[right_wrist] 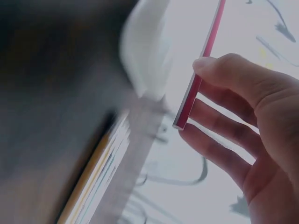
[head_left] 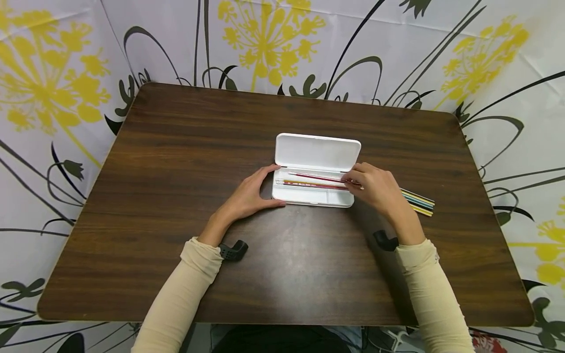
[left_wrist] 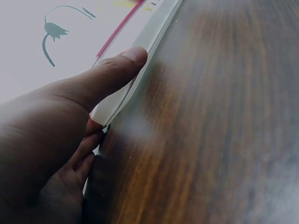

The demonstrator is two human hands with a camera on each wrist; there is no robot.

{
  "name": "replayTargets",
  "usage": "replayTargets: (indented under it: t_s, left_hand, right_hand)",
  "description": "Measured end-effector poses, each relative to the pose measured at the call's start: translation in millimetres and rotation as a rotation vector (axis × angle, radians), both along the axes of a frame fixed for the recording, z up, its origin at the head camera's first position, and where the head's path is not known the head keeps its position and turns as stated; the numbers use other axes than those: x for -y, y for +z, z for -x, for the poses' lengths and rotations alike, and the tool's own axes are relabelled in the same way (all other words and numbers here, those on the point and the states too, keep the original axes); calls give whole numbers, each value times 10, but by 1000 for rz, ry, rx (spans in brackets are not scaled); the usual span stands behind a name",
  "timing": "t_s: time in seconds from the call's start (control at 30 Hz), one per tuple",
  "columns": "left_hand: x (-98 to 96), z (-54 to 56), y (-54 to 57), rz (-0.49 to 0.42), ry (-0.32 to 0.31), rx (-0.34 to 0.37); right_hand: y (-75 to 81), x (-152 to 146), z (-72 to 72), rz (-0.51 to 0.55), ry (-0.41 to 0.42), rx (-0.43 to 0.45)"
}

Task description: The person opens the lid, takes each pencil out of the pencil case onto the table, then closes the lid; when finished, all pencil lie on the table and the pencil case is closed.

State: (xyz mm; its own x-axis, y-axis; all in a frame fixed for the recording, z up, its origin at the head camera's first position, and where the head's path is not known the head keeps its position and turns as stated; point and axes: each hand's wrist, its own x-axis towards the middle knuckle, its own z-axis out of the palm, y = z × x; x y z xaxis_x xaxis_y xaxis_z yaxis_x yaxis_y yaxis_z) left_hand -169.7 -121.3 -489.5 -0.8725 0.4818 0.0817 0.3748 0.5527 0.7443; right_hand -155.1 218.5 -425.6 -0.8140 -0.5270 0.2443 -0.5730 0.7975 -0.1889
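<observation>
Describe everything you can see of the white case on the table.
The white case is a long, shallow box with rounded corners, and looks like plastic. It lies open on the brown table, its lid raised at the far side. At least one pencil lies inside. The left hand grips its left end, thumb on the near side; the right hand holds a red pencil over its right part.

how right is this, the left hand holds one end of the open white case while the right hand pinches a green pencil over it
The pencil pinched in the right hand is red, not green; the right wrist view shows it. The left hand does hold the open white case.
</observation>
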Motion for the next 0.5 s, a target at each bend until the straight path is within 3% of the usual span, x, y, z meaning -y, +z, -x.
replayTargets:
  t_s: [0.17,0.37,0.5]
  left_hand:
    - [1,11,-8,0,-3,-8]
    - [-3,12,1,9,-5,-9]
    - [-6,12,-11,12,-4,-3]
  right_hand:
    - [-41,-462,-240,33,-44,-29]
    - [-57,-1077,-584,22,-191,-17]
    - [-60,-1356,-733,6,-262,1]
